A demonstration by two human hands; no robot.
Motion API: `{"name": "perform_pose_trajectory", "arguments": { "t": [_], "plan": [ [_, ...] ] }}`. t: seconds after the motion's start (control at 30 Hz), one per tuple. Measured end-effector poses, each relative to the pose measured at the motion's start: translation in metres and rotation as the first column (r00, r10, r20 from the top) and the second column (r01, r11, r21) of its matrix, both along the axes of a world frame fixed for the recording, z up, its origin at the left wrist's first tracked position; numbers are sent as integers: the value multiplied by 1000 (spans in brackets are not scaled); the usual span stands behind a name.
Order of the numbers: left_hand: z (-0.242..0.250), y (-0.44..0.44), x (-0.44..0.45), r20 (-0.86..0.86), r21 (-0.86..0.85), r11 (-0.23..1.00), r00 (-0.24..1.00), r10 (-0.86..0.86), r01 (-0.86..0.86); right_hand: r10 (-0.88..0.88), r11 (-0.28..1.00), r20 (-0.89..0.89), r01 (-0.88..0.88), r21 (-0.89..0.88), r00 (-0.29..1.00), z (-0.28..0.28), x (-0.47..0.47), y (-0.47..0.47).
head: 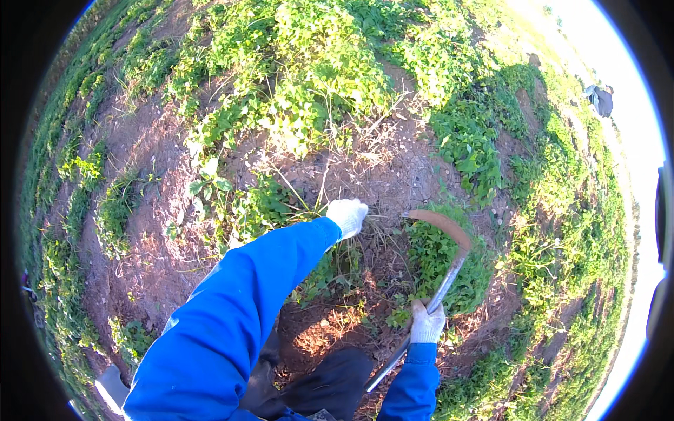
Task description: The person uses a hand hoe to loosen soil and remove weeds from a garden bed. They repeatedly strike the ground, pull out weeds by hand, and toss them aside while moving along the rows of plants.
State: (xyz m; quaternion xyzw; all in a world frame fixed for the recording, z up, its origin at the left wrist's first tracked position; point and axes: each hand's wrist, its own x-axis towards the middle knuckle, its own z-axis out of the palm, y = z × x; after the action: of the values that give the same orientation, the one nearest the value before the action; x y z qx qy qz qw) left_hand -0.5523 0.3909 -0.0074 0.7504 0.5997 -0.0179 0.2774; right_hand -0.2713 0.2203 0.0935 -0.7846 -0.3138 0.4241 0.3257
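My left hand (347,217), in a white knit glove, is closed around a small bunch of thin grass stems (308,210) in the middle of the view. My right hand (427,322), also gloved, grips the metal handle of a sickle (447,284). The sickle's brown, rusty-looking curved blade (445,223) arches over a green leafy plant, its tip pointing left towards my left hand. Blade and left hand are apart. Both my arms wear blue sleeves. Dry stalks (376,150) lie on the soil just beyond my left hand.
Leafy low plants (316,68) spread ahead and along the right side. Bare reddish soil (152,210) shows between rows on the left. My dark-trousered legs (326,384) are below. Another person (602,100) is far off at the upper right.
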Motion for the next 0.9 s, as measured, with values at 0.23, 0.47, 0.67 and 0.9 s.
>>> {"name": "perform_pose_trajectory", "arguments": {
  "t": [0.23,0.47,0.67,0.9],
  "plan": [
    [-65,-3,-36,-231,116,993,971,60,-34,82,985,-103,-96,-142,991,-58,-52,69],
    [-81,7,-41,-283,126,992,958,44,-8,337,912,104,-296,-285,936,-123,-81,94],
    [-69,20,-40,-316,46,996,946,-64,82,542,801,165,-447,-398,824,-143,-54,84],
    [-64,22,-45,-274,31,999,961,41,-34,496,840,238,-391,-375,835,-119,-34,42]
  ]
}}
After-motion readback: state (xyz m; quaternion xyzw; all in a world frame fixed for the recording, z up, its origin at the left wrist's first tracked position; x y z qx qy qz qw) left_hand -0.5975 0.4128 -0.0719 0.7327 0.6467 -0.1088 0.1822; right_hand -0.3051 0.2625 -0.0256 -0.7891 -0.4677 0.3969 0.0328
